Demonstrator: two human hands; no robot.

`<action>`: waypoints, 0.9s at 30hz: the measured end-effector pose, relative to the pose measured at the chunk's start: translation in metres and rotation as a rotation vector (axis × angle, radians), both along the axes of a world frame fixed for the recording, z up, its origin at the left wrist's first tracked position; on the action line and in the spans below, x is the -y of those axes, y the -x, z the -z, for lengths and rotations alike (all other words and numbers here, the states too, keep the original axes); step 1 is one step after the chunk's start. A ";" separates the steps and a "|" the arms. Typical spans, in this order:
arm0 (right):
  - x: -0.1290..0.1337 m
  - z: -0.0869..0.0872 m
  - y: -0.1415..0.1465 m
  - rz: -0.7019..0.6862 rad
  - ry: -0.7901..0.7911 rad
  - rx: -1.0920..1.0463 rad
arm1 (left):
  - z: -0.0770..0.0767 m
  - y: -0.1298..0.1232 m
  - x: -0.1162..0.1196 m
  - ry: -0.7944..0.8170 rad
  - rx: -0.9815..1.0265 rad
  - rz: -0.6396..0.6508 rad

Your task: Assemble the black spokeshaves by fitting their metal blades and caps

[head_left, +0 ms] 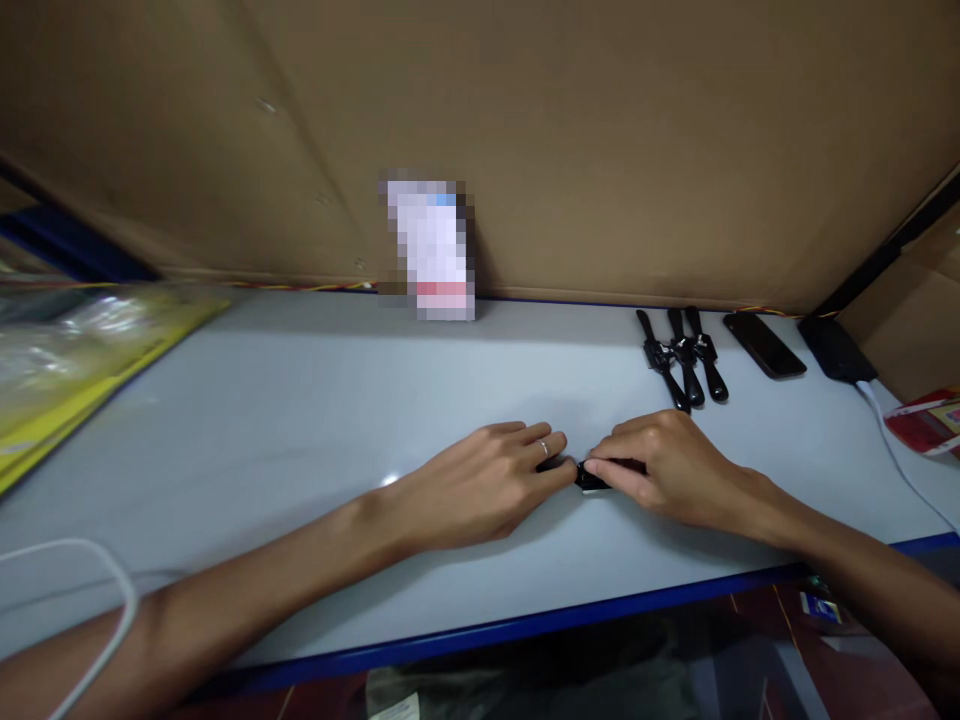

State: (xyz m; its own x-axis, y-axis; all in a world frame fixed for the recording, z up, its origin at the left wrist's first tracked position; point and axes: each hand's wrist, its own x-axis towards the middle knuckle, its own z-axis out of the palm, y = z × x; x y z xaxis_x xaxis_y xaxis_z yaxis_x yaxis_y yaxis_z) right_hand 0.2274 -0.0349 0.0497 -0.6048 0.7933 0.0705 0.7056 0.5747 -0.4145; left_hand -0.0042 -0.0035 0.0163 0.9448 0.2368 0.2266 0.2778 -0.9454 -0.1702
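"Black tool (594, 480): where?"
"Over the surface (300, 400), between my left hand (502, 475) and right hand (671, 465), fingers closed on both ends."
"Containers?"
"Clear plastic packaging (60, 350) lies left; its contents look blurred."

Place: workshop, perhaps | pale bench (315, 400) | cardboard wall (615, 140) (behind) | black hand tools (684, 352)

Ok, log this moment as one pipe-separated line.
left hand: fingers at black piece | right hand: pinching black piece | black piece: mostly hidden | beyond right hand: three black tools, dark phone
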 end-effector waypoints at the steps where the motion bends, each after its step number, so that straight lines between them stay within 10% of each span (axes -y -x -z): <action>1: -0.001 0.001 0.000 0.012 -0.029 0.012 | 0.000 0.000 0.000 -0.002 -0.006 -0.001; 27: -0.003 0.005 -0.001 -0.013 -0.035 -0.004 | 0.000 0.000 0.001 -0.021 0.026 0.005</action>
